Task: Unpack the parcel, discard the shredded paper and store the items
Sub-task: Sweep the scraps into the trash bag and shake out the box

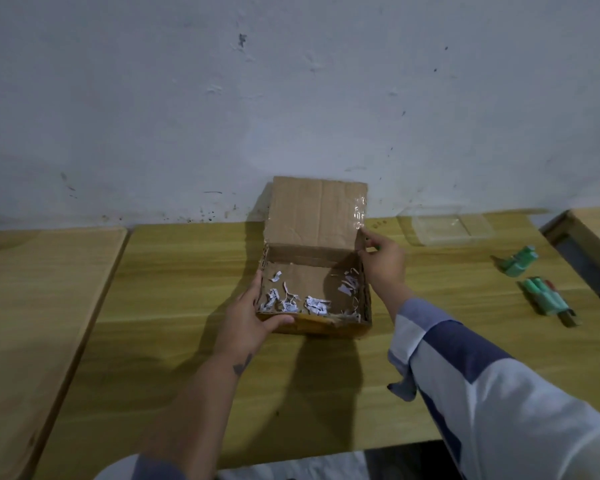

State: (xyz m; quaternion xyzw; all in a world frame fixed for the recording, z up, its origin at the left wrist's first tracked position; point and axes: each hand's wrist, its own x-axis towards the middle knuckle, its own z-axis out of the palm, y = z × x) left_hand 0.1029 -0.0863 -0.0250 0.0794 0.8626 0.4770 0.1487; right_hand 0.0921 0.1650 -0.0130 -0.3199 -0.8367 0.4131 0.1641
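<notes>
An open cardboard box (326, 327) sits on the wooden table (174, 278), its lid flap (316, 213) standing up against the wall. White shredded paper (293, 301) lies scattered on the box floor. My left hand (253, 315) grips the box's near-left corner, thumb over the front rim. My right hand (383, 263) holds the box's far-right corner where the flap meets the side. To the right on the table lie green items: a small cluster (520, 261) and a bundle of green tubes (548, 297).
A clear plastic container (447, 225) stands at the back right near the wall. A second table (32, 306) adjoins on the left, and another table's corner (589, 233) shows at the far right. The white wall rises right behind the box.
</notes>
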